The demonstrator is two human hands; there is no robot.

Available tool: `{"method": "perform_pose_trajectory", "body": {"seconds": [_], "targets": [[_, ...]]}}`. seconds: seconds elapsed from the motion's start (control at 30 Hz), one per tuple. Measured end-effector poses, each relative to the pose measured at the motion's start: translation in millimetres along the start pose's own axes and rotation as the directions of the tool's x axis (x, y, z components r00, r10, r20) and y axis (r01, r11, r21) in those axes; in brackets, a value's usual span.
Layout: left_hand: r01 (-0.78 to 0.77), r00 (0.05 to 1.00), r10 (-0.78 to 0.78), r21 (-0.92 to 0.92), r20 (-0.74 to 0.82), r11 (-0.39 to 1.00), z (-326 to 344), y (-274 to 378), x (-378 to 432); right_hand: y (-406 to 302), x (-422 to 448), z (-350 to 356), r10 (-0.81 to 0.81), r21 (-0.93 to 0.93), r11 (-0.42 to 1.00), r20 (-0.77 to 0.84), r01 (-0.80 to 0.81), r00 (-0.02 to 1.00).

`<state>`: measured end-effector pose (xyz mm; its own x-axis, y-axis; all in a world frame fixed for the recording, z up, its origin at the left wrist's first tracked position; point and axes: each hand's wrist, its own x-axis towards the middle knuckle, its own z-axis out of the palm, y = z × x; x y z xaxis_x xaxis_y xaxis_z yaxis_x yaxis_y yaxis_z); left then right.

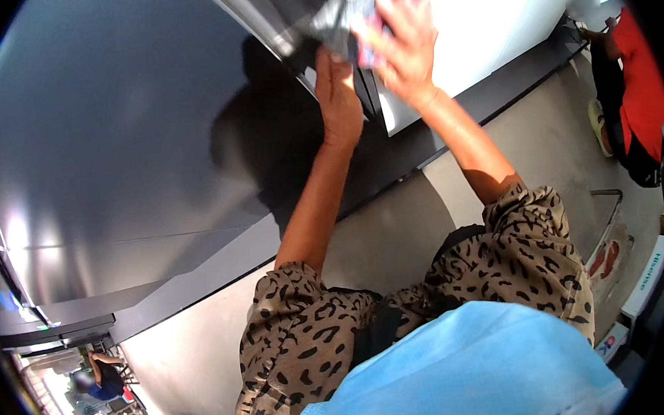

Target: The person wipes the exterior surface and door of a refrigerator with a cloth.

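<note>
My right hand (407, 46) grips a crumpled cloth (363, 26) in grey, white and pink, blurred by motion. The cloth lies over the narrow dark gap between a dark glossy panel (133, 122) and a bright white panel (486, 21). Just left of it, my left hand (340, 101) reaches up with straight fingers. Its fingertips meet the lower edge of the cloth and the dark strip. Whether they grip anything is hidden by blur and shadow. Both panels look like tall appliance fronts, and my shadow falls across the dark one.
A dark base ledge (463, 108) runs under the panels, above a pale floor (187, 353). At right stands a person (638, 86) in red. Another person (106, 381) sits far lower left. White Hisense-marked packaging (647, 276) lies at the right rim. My blue mask (462, 371) covers the bottom.
</note>
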<state>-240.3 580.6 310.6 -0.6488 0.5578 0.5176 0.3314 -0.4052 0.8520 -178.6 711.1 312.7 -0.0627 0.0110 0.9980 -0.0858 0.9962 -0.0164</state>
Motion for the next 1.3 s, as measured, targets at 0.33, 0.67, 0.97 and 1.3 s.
{"method": "perform_pose_trajectory", "body": {"seconds": [0.33, 0.67, 0.97, 1.3], "targets": [[0.063, 0.998, -0.061, 0.184, -0.018, 0.981, 17.2, 13.6, 40.7, 19.0, -119.8, -23.3, 0.120, -0.034, 0.993, 0.346, -0.115, 0.931], [-0.059, 0.993, 0.083, 0.244, -0.089, 0.968, -10.1, -8.5, 39.9, 26.6, 254.8, 2.8, -0.222, -0.150, 0.966, -0.061, 0.211, 0.973], [-0.040, 0.994, 0.068, 0.291, -0.087, 0.956, -5.8, 2.0, 31.1, 79.0, 243.5, 3.0, -0.168, -0.209, 0.970, -0.197, 0.126, 0.966], [-0.068, 0.994, 0.093, 0.339, -0.058, 0.938, -2.2, -21.4, 40.1, 184.0, 242.7, -47.5, 0.268, -0.086, 0.941, -0.404, -0.328, 0.875]]}}
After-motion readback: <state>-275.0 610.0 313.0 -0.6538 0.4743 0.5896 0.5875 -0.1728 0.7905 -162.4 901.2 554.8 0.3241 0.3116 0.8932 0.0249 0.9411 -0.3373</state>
